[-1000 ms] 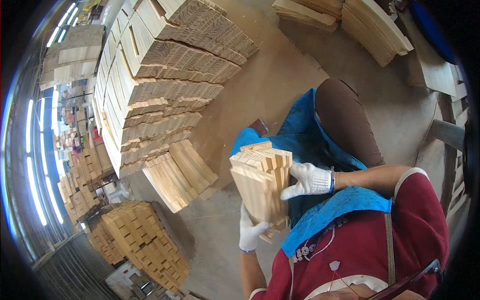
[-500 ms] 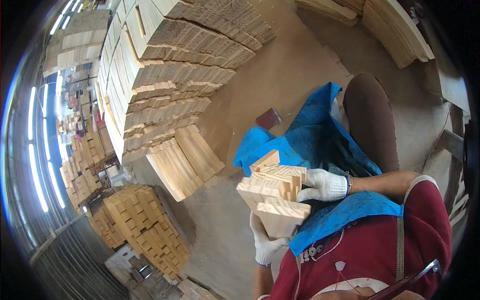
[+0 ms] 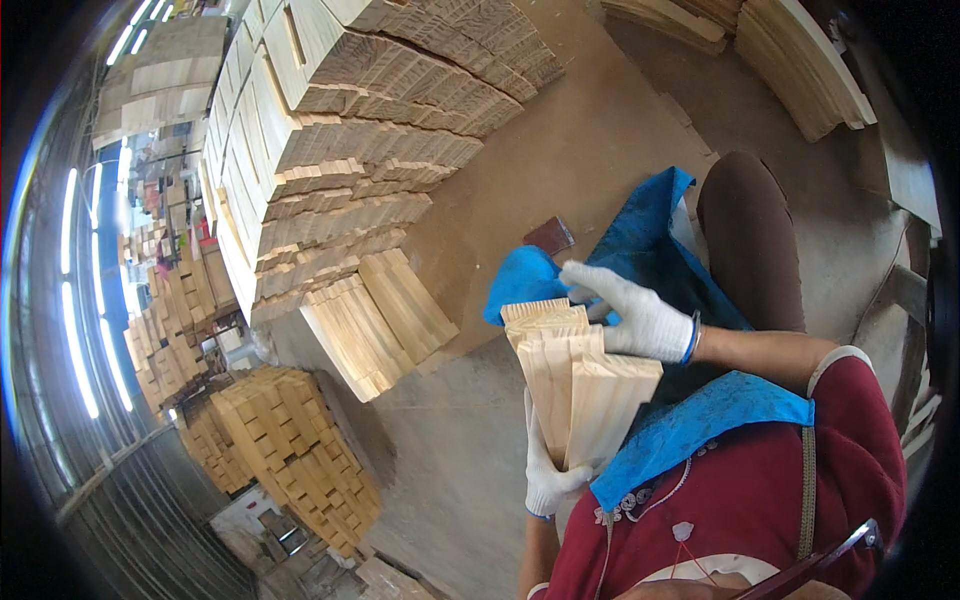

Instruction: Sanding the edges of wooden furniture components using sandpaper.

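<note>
A bunch of several short pale wooden pieces [image 3: 590, 375] with profiled edges stands on end in front of my body. My left hand [image 3: 550, 485], in a white knit glove, is closed around its lower near side; part of the fingers is hidden behind the wood. My right hand [image 3: 640, 318], gloved the same way, is beside the upper end with fingers stretched out and apart. Its thumb is close to the wood; whether it touches, I cannot tell. A blue apron [image 3: 700, 415] covers my lap behind the pieces.
A tall stack of wooden pieces [image 3: 380, 150] rises at the upper left, with a low pile [image 3: 375, 320] at its foot. Another stack [image 3: 295, 450] stands at the lower left. Boards [image 3: 800, 70] lean at the upper right. A dark red flat piece [image 3: 549, 236] lies on the floor.
My right hand has let go of the wooden pieces, and its fingers have lifted and spread. The pieces have tilted more upright and shifted slightly right in my left hand.
</note>
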The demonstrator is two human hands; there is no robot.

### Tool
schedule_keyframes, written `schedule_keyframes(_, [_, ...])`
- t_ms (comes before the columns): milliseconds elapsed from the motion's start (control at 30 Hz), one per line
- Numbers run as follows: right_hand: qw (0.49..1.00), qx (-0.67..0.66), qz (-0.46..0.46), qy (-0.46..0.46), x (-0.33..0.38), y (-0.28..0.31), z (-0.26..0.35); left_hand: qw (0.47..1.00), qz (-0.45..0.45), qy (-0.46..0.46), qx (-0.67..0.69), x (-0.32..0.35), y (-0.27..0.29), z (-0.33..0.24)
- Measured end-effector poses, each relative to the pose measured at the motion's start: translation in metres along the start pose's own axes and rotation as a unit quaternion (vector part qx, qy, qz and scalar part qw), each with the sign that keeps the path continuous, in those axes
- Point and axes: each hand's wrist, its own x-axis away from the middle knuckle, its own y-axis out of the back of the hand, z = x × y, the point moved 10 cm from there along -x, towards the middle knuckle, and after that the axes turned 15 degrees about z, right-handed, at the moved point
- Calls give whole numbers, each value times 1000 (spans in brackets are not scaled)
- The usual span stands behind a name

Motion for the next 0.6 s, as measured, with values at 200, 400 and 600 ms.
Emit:
schedule_keyframes(200, [971, -185, 153, 9, -3, -27, 10, 998, 23, 50, 43, 13, 10, 14])
schedule_keyframes(400, [961, -235, 143, -13, 27, -26, 6, 985, 23, 144, 89, 27, -1, 34])
schedule_keyframes(600, [976, -181, 117, -19, 21, -16, -6, 978, 27, 193, 73, 27, 3, 42])
